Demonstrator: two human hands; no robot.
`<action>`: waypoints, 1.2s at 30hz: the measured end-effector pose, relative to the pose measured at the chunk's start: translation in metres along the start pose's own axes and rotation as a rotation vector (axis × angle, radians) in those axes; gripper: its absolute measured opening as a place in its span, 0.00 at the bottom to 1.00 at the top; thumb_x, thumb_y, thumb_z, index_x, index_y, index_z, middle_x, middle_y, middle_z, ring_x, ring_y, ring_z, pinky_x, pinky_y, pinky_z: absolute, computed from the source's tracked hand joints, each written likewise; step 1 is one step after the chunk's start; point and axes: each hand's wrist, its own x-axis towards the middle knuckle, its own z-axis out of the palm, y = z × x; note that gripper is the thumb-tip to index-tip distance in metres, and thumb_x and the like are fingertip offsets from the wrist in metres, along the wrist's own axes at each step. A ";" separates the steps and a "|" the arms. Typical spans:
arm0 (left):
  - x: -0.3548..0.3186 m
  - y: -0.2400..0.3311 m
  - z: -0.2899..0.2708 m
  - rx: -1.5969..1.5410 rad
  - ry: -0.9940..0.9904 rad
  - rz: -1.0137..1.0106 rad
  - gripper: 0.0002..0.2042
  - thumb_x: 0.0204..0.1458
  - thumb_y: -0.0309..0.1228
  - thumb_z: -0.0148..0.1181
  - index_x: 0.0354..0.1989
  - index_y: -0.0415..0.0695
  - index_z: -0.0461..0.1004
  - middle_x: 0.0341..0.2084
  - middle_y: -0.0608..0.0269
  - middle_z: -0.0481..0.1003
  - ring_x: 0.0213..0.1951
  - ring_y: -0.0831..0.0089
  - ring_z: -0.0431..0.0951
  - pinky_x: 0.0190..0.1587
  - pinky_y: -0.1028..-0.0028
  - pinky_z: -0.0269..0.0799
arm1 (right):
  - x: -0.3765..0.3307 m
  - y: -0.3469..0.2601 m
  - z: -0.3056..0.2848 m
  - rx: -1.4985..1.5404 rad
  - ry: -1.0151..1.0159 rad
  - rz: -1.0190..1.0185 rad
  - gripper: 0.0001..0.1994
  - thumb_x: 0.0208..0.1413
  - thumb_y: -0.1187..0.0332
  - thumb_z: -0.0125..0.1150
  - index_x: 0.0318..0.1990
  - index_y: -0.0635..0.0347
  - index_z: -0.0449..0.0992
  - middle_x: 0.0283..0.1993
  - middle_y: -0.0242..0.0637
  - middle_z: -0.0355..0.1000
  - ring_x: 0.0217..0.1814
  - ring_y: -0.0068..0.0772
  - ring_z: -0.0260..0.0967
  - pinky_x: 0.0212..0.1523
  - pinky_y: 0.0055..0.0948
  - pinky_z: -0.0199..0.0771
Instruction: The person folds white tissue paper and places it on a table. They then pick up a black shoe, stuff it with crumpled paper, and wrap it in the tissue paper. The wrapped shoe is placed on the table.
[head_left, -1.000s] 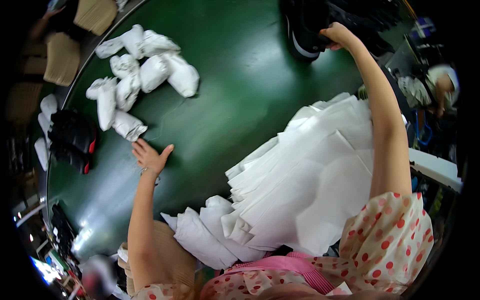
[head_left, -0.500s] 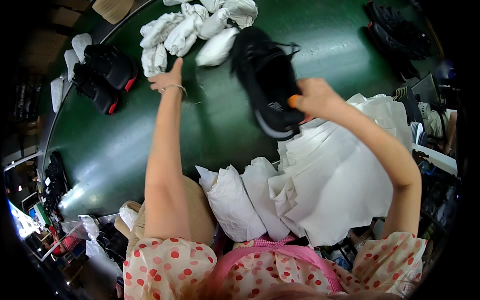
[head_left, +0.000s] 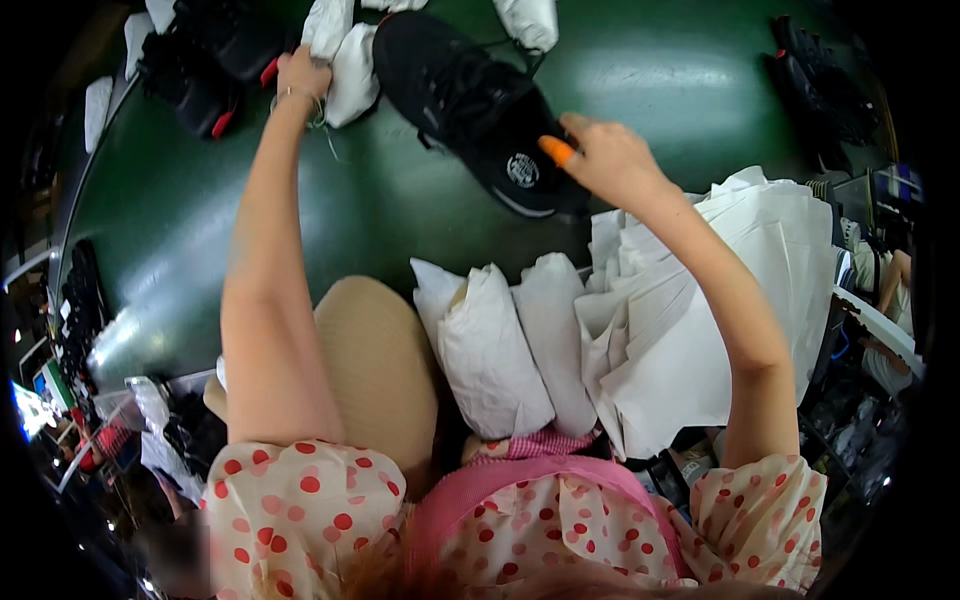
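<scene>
A black shoe (head_left: 465,100) is tilted over the green table, its toe toward the far left and its opening facing me. My right hand (head_left: 615,165) grips it by the heel, the thumb in an orange finger cover (head_left: 557,151) inside the collar. At the far side my left hand (head_left: 303,78) has closed on a white paper wad (head_left: 327,28), its fingertips partly hidden. Another white wad (head_left: 353,75) lies between that hand and the shoe.
Black shoes with red heels (head_left: 190,85) stand at the far left, more black shoes (head_left: 820,95) at the far right. Along the near edge are white paper bundles (head_left: 495,350) and a fanned stack of white sheets (head_left: 700,320). A beige ribbed cushion-like object (head_left: 375,350) is by my left arm.
My left hand has gone from open to closed on a paper wad. The shoe in my right hand has swung its toe leftward. The whole view has shifted, so the table's far side sits higher.
</scene>
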 end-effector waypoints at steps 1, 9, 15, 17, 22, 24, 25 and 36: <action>0.013 -0.001 -0.007 0.036 -0.115 0.049 0.22 0.41 0.36 0.56 0.48 0.46 0.71 0.42 0.45 0.71 0.42 0.53 0.74 0.43 0.64 0.72 | -0.006 -0.002 0.001 -0.074 0.115 -0.069 0.15 0.52 0.57 0.55 0.35 0.61 0.72 0.35 0.45 0.72 0.39 0.50 0.70 0.38 0.41 0.71; 0.002 0.026 -0.055 -0.011 -0.554 -0.051 0.29 0.42 0.47 0.61 0.53 0.46 0.66 0.44 0.50 0.73 0.38 0.56 0.78 0.29 0.61 0.79 | -0.090 -0.053 0.000 0.104 0.243 -0.341 0.13 0.46 0.73 0.62 0.41 0.64 0.73 0.38 0.46 0.72 0.36 0.45 0.71 0.37 0.35 0.73; -0.015 0.034 -0.079 0.113 -0.445 0.154 0.32 0.45 0.51 0.58 0.59 0.51 0.63 0.44 0.50 0.73 0.41 0.57 0.77 0.34 0.64 0.78 | -0.169 -0.092 0.057 0.112 -0.053 -0.146 0.21 0.46 0.62 0.64 0.44 0.68 0.70 0.38 0.48 0.72 0.33 0.43 0.72 0.33 0.34 0.74; -0.047 0.043 -0.113 -0.015 -0.387 0.187 0.32 0.46 0.51 0.57 0.60 0.53 0.61 0.43 0.52 0.74 0.40 0.57 0.77 0.34 0.64 0.78 | -0.193 -0.098 0.064 0.178 0.090 -0.177 0.27 0.45 0.59 0.65 0.48 0.71 0.68 0.40 0.50 0.71 0.35 0.45 0.72 0.34 0.34 0.75; -0.180 0.114 -0.232 -0.148 -0.420 0.437 0.24 0.51 0.44 0.57 0.54 0.44 0.68 0.39 0.58 0.75 0.32 0.74 0.72 0.33 0.76 0.71 | -0.244 -0.101 0.078 0.139 0.057 -0.197 0.43 0.36 0.56 0.70 0.57 0.75 0.56 0.54 0.58 0.62 0.47 0.51 0.66 0.45 0.35 0.72; -0.237 0.122 -0.244 -0.275 -0.354 0.583 0.24 0.50 0.42 0.59 0.53 0.41 0.68 0.40 0.57 0.74 0.34 0.74 0.73 0.38 0.75 0.70 | -0.252 -0.100 0.090 0.162 0.071 -0.199 0.45 0.37 0.57 0.70 0.61 0.70 0.52 0.58 0.58 0.57 0.52 0.54 0.63 0.50 0.38 0.69; -0.265 0.124 -0.245 -0.362 -0.414 0.562 0.25 0.50 0.41 0.60 0.53 0.40 0.68 0.43 0.55 0.72 0.36 0.72 0.74 0.40 0.74 0.70 | -0.251 -0.101 0.092 0.162 0.043 -0.194 0.46 0.37 0.58 0.70 0.62 0.68 0.51 0.59 0.59 0.55 0.54 0.55 0.61 0.52 0.39 0.67; -0.481 0.137 -0.091 -0.536 -0.164 -0.126 0.42 0.43 0.37 0.63 0.61 0.28 0.46 0.58 0.29 0.51 0.61 0.42 0.53 0.61 0.61 0.51 | -0.276 -0.079 0.113 0.376 0.117 -0.260 0.43 0.40 0.63 0.67 0.62 0.68 0.50 0.61 0.63 0.51 0.62 0.60 0.52 0.60 0.41 0.58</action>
